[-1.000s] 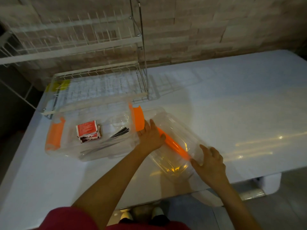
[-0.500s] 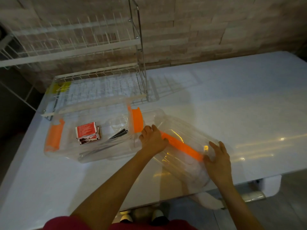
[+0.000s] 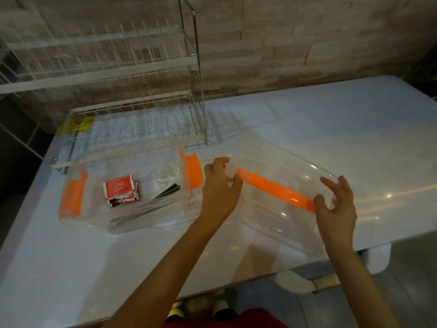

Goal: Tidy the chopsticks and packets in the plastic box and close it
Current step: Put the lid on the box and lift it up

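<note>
Clear lid (image 3: 283, 185) held tilted above the white counter (image 3: 331, 138), just right of the open box (image 3: 123, 200). Left hand (image 3: 220, 188) at the lid's left end, fingers (image 3: 236, 183) curled around the edge near 1 end of the orange handle (image 3: 276, 189). Right hand (image 3: 335, 209) at the lid's right end, thumb below and fingers above, clamped on the rim beside the handle's other end. Both hands grasping the lid, neither released.

Box resting on the counter, left of the lid, uncovered. Inside: stack of red packets (image 3: 120, 190) toward the left, dark chopsticks (image 3: 165, 194) lying diagonally toward the right, small clear round cup (image 3: 166, 175) just behind the chopsticks. 2 orange latches: left latch (image 3: 72, 197) on the box's left end, right latch (image 3: 192, 172) on its right end, close to the left hand.

Wire rack (image 3: 132, 95) standing behind the box, against the brick wall (image 3: 307, 43). Yellow item (image 3: 75, 125) at the rack's lower left corner, too blurred to identify. Red sleeve (image 3: 236, 318) at the bottom edge.
</note>
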Tool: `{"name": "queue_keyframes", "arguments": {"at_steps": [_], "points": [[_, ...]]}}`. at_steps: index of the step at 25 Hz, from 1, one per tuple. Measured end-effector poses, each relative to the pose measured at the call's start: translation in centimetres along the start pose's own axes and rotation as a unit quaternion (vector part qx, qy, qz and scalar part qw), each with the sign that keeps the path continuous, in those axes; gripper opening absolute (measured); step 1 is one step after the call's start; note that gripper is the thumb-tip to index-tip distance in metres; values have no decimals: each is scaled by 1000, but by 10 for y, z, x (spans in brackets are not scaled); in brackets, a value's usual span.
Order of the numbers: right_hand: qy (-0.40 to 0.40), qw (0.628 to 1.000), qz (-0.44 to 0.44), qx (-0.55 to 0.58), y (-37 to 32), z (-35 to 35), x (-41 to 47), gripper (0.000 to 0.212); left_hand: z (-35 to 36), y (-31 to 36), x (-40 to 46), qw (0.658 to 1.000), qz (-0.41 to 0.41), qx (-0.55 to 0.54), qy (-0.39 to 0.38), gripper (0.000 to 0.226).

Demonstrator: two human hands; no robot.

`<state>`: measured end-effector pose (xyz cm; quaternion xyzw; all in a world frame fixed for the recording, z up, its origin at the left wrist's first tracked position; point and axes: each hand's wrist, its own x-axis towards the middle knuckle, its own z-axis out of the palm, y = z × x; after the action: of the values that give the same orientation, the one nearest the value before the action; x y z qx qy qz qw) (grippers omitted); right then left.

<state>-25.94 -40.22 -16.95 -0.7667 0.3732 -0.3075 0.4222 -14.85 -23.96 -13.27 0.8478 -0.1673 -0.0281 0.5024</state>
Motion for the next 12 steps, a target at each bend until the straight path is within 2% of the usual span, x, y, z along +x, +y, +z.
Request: {"name": "queue_keyframes", "arguments": {"at_steps": [4, 7, 9, 12], "points": [[-16, 996, -73, 48, -38, 2, -1, 37, -40, 9, 1, 999, 10, -37, 39, 43], [-36, 991, -119, 51, -63, 2, 3, 48, -65, 8, 1, 996, -30, -57, 69, 41], [-101, 984, -141, 38, -87, 28, -7, 54, -100, -10, -8, 988, -55, -78, 125, 41], [-134, 984, -104, 61, -93, 34, -10, 52, -108, -14, -13, 985, -61, -75, 145, 40]]}}
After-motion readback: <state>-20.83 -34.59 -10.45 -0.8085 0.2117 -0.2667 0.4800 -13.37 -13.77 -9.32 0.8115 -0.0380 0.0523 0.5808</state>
